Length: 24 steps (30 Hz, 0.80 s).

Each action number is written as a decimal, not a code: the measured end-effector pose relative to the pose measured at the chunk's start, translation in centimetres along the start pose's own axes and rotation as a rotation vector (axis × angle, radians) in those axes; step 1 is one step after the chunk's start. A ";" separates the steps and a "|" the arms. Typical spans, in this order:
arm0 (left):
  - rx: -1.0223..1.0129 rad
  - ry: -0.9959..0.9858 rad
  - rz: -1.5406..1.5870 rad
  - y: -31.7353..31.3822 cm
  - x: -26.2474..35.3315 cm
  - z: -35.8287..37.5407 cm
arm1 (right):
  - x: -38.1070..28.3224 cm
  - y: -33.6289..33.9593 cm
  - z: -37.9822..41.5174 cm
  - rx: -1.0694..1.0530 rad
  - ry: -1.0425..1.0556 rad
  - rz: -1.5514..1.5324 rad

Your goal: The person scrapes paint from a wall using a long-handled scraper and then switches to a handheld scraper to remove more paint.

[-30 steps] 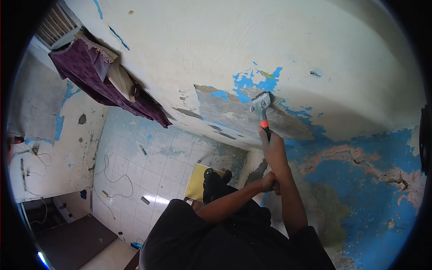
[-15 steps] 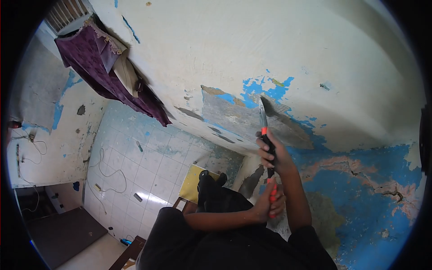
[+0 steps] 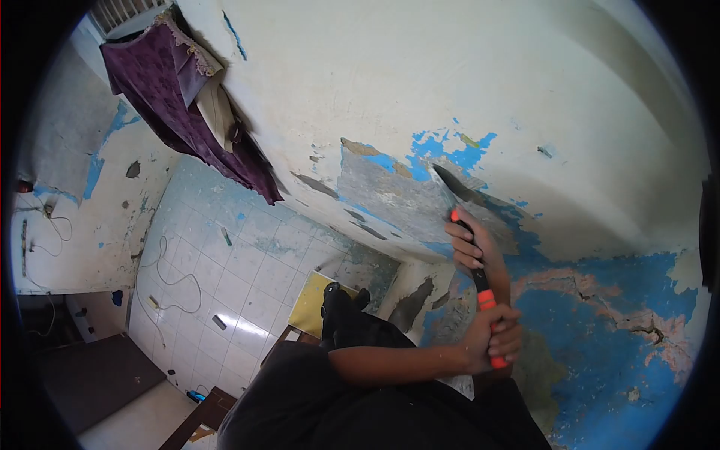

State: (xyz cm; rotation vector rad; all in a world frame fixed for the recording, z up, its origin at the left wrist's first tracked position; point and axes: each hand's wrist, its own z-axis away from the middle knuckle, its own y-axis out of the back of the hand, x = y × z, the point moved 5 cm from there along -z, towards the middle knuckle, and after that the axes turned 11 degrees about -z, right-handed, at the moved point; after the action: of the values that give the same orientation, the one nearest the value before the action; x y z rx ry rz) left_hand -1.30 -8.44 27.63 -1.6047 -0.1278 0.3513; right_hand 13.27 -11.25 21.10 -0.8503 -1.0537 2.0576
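A long scraper point(image 3: 487, 298) with a red and black handle slants up to the wall, its thin metal blade at the bare grey patch point(image 3: 382, 187). Wrapped round the lower red part of the handle is my left hand point(image 3: 491, 341), closed. Higher up, near the blade, my right hand point(image 3: 476, 244) is closed round the black section. Ragged blue paint point(image 3: 471, 155) borders the patch just above the blade tip. Whether the blade edge presses on the wall is hard to tell.
A purple cloth point(image 3: 161, 90) hangs at a barred opening, upper left. Below lies a tiled floor point(image 3: 255, 277) with a cable and small scraps. My feet are by a yellow surface point(image 3: 306, 307). The blue wall at right has a crack point(image 3: 649, 330).
Both hands and the scraper handle have shifted right, and the left hand slightly up. The scraper now leans more to the left at its tip. The view has shifted slightly.
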 end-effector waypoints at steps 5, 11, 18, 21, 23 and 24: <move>0.029 0.014 -0.014 -0.1 0.0 0.2 | 0.2 -0.2 1.2 0.029 0.053 0.011; 0.042 -0.026 0.020 -1.0 0.7 -0.1 | -0.2 -0.6 0.2 0.010 -0.008 0.002; 0.067 -0.047 0.045 -2.2 1.2 -0.5 | -0.3 -0.4 -0.3 0.023 -0.062 -0.151; 0.086 -0.032 0.030 -2.7 1.1 -0.3 | -0.5 -1.0 0.6 -0.037 -0.033 -0.144; 0.177 -0.082 0.019 -1.3 1.1 -1.3 | -0.5 0.2 -0.7 -0.055 -0.099 -0.200; 0.162 -0.070 0.016 -1.7 1.0 -1.0 | -0.5 -0.1 -1.0 -0.064 -0.130 -0.222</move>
State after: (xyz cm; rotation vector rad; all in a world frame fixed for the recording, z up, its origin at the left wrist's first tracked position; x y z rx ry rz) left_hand 0.12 -8.98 29.23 -1.4341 -0.1370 0.4197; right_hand 14.40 -11.18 20.89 -0.6069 -1.2319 1.9204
